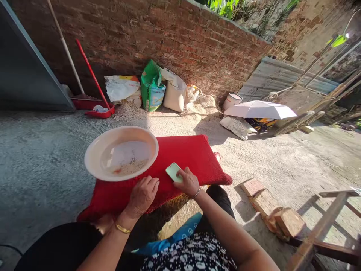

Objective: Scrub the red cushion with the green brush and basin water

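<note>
My right hand [188, 181] grips the near end of a pale green, flat piece with rounded corners, which looks like a phone [172, 170], just over the red cloth [184, 150]. My left hand [144, 192] rests at the near edge of that cloth, its fingers loosely bent and nothing seen in them. Close beyond my left hand stands a wide, pale basin [94, 165] with clear water. Grainy bits and a small reddish spot show at its bottom. The cloth covers a low table in front of my knees.
Bricks [263, 201] and a wooden frame [324, 229] lie to the right. Along the brick wall [180, 41] stand a red dustpan [108, 112], a green sack [152, 88], a whitish sack [175, 94] and a bucket [232, 101]. An open pale umbrella [261, 109] sits on the ground.
</note>
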{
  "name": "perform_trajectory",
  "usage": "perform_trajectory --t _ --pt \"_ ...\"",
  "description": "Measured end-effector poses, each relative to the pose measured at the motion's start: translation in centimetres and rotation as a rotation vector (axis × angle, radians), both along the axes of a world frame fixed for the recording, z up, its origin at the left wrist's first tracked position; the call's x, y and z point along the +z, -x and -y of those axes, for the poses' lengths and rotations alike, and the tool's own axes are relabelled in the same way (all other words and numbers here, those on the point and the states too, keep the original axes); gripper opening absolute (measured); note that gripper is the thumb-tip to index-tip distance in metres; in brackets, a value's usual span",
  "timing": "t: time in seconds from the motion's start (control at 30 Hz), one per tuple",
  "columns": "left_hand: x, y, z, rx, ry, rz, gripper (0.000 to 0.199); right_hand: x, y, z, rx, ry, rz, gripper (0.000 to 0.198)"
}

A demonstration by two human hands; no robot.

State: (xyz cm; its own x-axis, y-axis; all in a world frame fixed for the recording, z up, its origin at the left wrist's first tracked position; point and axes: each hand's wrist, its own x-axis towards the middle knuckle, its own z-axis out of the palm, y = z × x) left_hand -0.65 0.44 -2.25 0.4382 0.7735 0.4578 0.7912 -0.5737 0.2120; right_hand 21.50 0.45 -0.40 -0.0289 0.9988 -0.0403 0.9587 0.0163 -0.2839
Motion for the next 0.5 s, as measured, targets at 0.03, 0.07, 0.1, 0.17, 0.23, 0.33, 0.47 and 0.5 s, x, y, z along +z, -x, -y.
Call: perform_trajectory --t 0.03,0.07,0.1,0.17,0.23,0.33,0.47,0.5 --pt "-0.5 -0.1 -0.1 -0.008 0.022 -0.023 0.026 -0.1 -2.0 -0.2 -0.042 0.005 -0.008 0.034" --pt "-0.9 -0.3 -0.3 -0.014 0.035 -0.048 0.028 -0.2 -4.0 -0.4 -0.089 0.008 -0.019 0.034" --pt "-1.3 -0.4 -0.4 -0.013 0.04 -0.076 0.03 -0.3 -6.1 -0.5 -0.139 0.011 -0.032 0.033" --pt "-1.8 -0.5 -0.5 0.001 0.039 -0.142 0.036 -0.4 -10.4 -0.5 -0.253 0.01 -0.062 0.032" --pt "-2.1 -0.7 -0.5 0.01 0.052 -0.207 0.04 -0.3 -14.5 -0.1 -0.4 0.01 -0.087 0.031" --pt "-2.1 -0.8 -0.2 0.015 0.089 -0.28 0.049 -0.1 -19.4 0.6 -0.623 0.042 -0.089 0.034" --pt "-2.5 -0.9 0.5 -0.027 0.1 -0.291 0.065 0.2 -20.8 0.2 -0.795 -0.003 -0.04 0.045" --pt "-2.7 -0.9 0.6 -0.044 0.094 -0.289 0.068 0.0 -20.2 -0.2 -0.785 -0.044 -0.046 0.046"
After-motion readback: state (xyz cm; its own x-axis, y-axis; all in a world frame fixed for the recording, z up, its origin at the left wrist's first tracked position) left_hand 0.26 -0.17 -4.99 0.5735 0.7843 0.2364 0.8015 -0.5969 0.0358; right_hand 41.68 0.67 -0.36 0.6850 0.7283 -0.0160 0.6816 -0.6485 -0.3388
